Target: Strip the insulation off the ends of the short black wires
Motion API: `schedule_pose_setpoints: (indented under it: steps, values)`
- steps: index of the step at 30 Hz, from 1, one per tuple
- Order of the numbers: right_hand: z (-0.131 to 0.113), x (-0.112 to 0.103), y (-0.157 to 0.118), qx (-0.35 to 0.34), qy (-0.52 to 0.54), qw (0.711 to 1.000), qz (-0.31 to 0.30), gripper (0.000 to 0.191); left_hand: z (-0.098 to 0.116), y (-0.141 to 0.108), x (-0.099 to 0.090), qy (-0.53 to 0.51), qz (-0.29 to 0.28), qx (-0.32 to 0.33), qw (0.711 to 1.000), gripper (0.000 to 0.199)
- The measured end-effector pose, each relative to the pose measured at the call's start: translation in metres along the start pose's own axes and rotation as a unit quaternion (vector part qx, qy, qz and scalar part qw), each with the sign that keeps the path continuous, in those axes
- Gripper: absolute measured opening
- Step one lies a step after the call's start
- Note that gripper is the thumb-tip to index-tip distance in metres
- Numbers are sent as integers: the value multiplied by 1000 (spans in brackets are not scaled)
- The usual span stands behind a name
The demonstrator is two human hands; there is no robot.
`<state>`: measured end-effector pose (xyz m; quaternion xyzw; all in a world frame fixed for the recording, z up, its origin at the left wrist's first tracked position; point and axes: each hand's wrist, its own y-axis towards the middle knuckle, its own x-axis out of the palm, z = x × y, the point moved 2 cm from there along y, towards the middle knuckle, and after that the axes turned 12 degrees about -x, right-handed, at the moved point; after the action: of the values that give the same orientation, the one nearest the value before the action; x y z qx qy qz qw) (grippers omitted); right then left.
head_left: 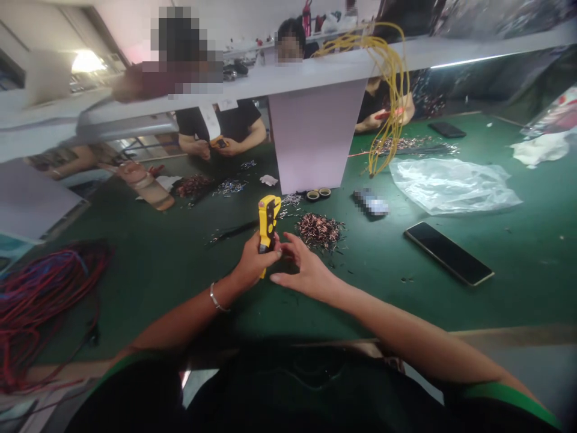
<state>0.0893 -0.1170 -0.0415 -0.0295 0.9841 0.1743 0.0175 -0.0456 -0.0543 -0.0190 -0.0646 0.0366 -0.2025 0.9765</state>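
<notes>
The left hand [258, 261] is clamping a yellow wire stripper [268, 221] upright in its fist, while the right hand [303, 269] is hovering open just beside, apart from it, with a pile of short wire pieces [320, 231] lying ahead of its fingers.

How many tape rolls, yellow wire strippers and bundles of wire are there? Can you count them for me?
Tape rolls: 2 (left roll, right roll)
Yellow wire strippers: 2 (near stripper in the left hand, far stripper with a co-worker)
Wire bundles: 2 (yellow bundle, red coil)
Total: 6
</notes>
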Motion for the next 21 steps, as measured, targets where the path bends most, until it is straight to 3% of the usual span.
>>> schedule_pose_setpoints:
  steps: [4, 10, 13, 21]
  values:
    - [-2, 14, 8, 0, 35, 999, 11, 103, 10, -2, 9, -32, 9, -11, 999, 30]
    - [-15, 16, 10, -32, -78, 996, 40, 94, 13, -6, 19, -38, 68, -8, 997, 31]
    - [-19, 14, 6, -17, -98, 994, 46, 91, 10, -6, 23, -41, 61, -14, 997, 32]
    - [-19, 11, -3, -4, -141, 989, 34, 105, 9, -10, 34, -36, 45, -29, 998, 25]
